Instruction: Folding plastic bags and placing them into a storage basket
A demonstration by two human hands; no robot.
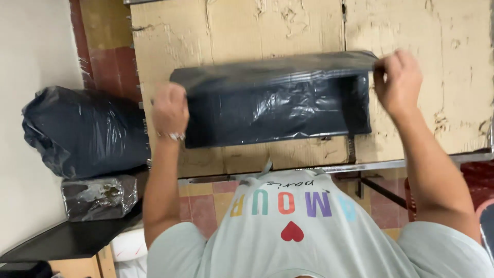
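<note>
The cardboard-covered bench [422, 31] lies bare beyond and to the right of the dark plastic-wrapped bundle [278, 105], leaving open room there. To the left, past the bench edge, a big black bag [82, 131] and a small wrapped block [100, 195] crowd the side shelf [67, 239].

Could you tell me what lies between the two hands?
In the head view, the dark plastic-wrapped bundle spans between left hand and right hand.

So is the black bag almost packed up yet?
Partly. Two wrapped bundles already sit at the side. Both hands, left and right, are pulling the black plastic bag's top edge on the cardboard-covered table. That edge looks not yet folded shut.
</note>
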